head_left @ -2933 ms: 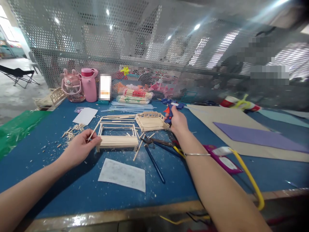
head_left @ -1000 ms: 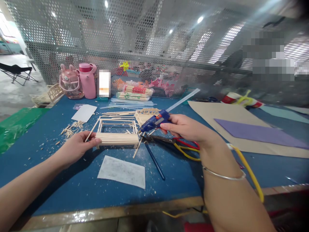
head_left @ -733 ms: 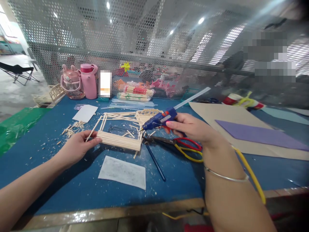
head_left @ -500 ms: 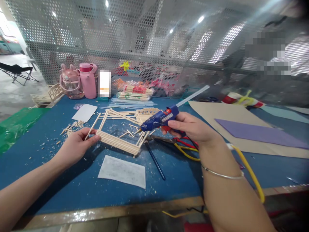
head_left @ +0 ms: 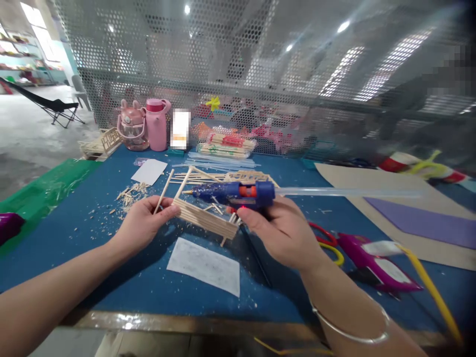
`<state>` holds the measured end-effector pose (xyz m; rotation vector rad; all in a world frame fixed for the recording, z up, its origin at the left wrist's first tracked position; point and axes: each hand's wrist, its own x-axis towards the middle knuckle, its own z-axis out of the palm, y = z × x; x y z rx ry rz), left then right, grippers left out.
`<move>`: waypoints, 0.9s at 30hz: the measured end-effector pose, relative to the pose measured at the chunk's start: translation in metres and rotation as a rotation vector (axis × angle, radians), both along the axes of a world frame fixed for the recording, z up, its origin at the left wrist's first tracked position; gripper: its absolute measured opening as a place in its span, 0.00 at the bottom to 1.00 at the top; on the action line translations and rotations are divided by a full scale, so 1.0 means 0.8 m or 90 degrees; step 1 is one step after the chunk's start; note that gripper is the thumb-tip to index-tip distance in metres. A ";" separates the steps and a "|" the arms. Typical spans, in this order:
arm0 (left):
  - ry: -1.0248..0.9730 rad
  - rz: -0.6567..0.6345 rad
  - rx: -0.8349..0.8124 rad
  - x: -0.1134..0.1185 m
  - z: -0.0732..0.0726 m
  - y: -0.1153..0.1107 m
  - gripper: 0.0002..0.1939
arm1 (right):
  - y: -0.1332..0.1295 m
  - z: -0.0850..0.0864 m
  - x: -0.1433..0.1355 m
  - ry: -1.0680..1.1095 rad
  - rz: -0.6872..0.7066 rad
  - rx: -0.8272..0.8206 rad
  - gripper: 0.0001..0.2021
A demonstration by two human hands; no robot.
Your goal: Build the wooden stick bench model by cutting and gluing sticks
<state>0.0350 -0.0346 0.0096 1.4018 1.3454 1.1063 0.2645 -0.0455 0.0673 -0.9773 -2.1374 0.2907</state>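
Observation:
My left hand (head_left: 150, 218) pinches the left end of a small frame of wooden sticks (head_left: 204, 218), whose near side is a panel of several sticks laid side by side. A single thin stick (head_left: 163, 191) rises from between its fingers. In my right hand (head_left: 286, 230) is a blue hot glue gun (head_left: 230, 193), its tip pointing left, close to the frame's upright at the left corner. A long clear glue stick (head_left: 345, 192) juts out of the gun's back. The gun and hand hide part of the frame's right side.
On the blue table (head_left: 130, 297) lie a smudged white sheet (head_left: 204, 265), a dark pen (head_left: 258, 258), scissors with red and yellow handles (head_left: 330, 243) and a purple tool (head_left: 379, 263). Pink bottles (head_left: 156, 126) and bundled sticks (head_left: 226, 144) stand by the mesh screen. Wood scraps (head_left: 132, 193) lie left.
The glue gun has swung level and moved left, its tip now by the frame's left corner. My left hand keeps its hold. The view has shifted, so the scene sits farther right.

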 end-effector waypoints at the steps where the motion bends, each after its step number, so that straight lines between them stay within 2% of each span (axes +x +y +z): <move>1: -0.004 -0.002 0.004 0.000 0.000 0.000 0.12 | 0.001 -0.002 -0.003 -0.002 0.007 -0.003 0.12; 16: -0.041 -0.008 0.025 -0.001 -0.001 0.000 0.09 | 0.012 -0.012 -0.009 -0.067 -0.016 0.009 0.13; 27: -0.024 -0.005 0.020 0.001 0.004 -0.003 0.11 | 0.009 -0.006 -0.011 -0.020 -0.022 -0.077 0.15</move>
